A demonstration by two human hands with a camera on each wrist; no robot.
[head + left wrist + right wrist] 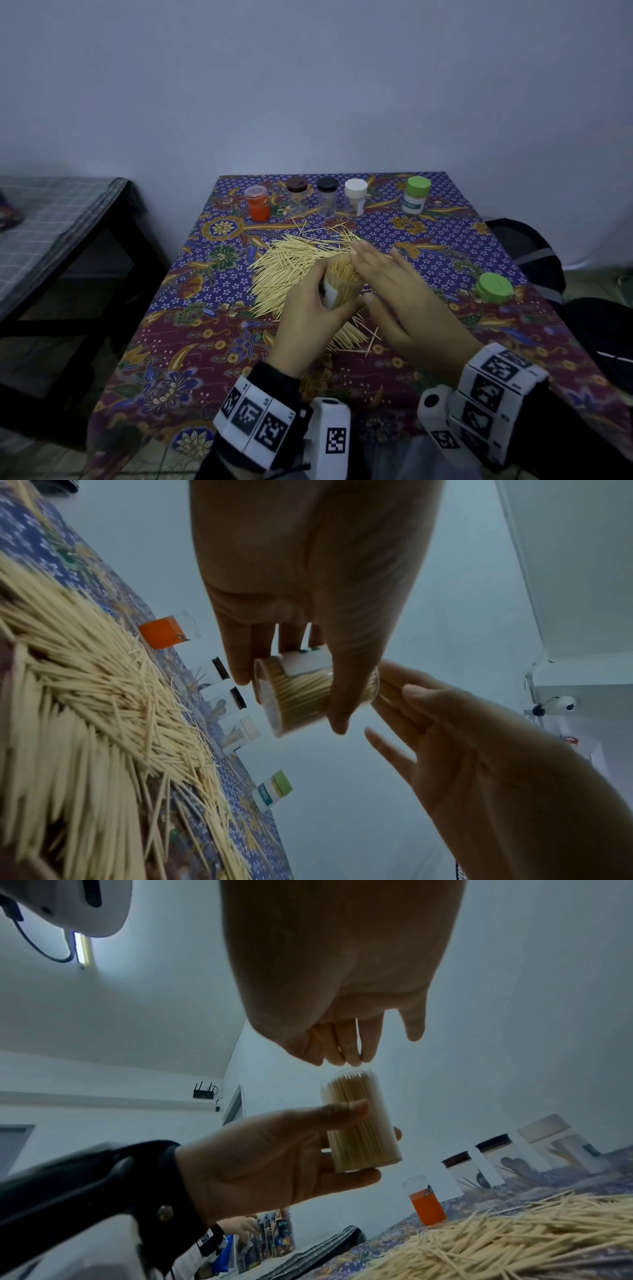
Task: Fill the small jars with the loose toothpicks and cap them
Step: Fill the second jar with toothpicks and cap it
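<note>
The left hand (pixel 310 315), at centre frame in the head view, has thumb and fingers curled round a clear jar (pixel 359 1123) packed full of toothpicks, held above the loose pile (pixel 294 263); the right hand (pixel 400 294) lies over the jar's mouth with fingers (pixel 346 1047) straight and close together, tips just at the stick ends; the step looks like levelling the sticks before capping, so light, even taps with the jar upright seem best, since any stick left proud would likely stop the lid seating; the loose green cap (pixel 495 287) lies at right of the patterned cloth (pixel 212 342), well apart from the hands; the right wrist view shows the sticks reaching the rim, which the head view hides under the palm; only the head view shows the green cap and the row of five capped jars (pixel 327 197) at the table's far edge.
</note>
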